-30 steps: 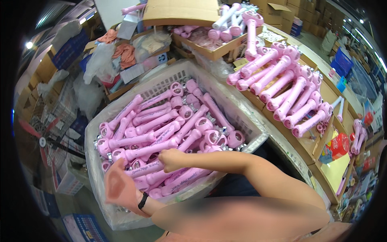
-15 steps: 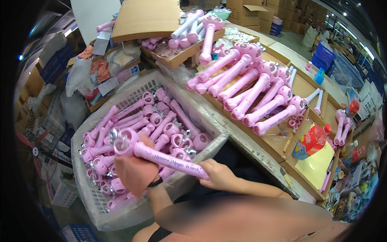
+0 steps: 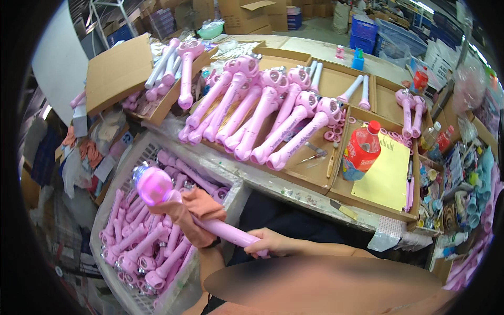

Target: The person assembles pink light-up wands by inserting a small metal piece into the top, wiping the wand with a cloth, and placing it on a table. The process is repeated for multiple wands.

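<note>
Pink wand (image 3: 223,229) held aslant, head glowing, above the crate (image 3: 234,202) of similar wands (image 3: 152,252). Right hand (image 3: 273,242): fingers curled round handle's end. Left hand (image 3: 195,227): orange cloth (image 3: 209,203) against shaft below head; fingers hidden, closure can't be told. Beyond, wands lie across cardboard trays (image 3: 341,191).

The lit pink wand (image 3: 231,231) and the orange cloth (image 3: 198,212) bar a straight reach over the right side of the white crate (image 3: 236,198). A dark gap stays open between the wand and the near edge of the desk (image 3: 302,44). There, a row of pink wands (image 3: 265,118) blocks the left and a red-capped bottle (image 3: 362,151) the right; the narrow lane between holds a slim brown stick (image 3: 331,164).
</note>
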Available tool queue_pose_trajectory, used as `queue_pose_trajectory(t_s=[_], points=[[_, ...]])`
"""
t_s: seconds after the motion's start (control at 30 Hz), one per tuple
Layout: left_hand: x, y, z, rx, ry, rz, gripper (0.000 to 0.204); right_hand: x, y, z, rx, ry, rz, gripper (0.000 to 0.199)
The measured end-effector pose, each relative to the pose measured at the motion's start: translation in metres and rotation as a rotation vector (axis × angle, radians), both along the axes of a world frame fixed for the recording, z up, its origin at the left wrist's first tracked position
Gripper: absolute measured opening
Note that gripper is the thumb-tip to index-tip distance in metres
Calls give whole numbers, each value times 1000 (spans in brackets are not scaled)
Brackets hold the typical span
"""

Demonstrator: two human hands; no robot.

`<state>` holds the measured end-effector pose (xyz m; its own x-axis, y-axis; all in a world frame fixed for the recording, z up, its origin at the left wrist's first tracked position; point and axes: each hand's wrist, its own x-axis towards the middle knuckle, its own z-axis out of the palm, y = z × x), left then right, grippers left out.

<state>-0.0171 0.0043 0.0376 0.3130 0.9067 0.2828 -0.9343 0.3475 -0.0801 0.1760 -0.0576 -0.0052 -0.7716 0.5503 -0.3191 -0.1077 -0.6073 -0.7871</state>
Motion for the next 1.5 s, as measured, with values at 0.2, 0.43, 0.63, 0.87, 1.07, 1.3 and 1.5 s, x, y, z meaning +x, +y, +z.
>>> queue_pose_trajectory(t_s=[0.2,0.43,0.63,0.87,1.07,1.3,1.5], points=[[8,-6,-40,-38,182,29,19,-7,4,-16,1320,-585,-546,45],[-28,-29,17,-115,415,460,14,6,-29,-22,96,50,46,41],[14,-13,-5,23,70,149,6,9,-21,-3,1049,-453,-474,47],[42,-44,-92,-86,862,297,16,-7,-23,5,938,-721,-392,53],[26,-44,-83,-232,-298,-677,16,39,15,44,670,-416,-286,25],[71,-66,-54,-1027,-919,-805,13,13,81,53,359,253,-908,57],[76,-88,-64,-389,490,-440,15,28,110,61,471,242,-1025,77]])
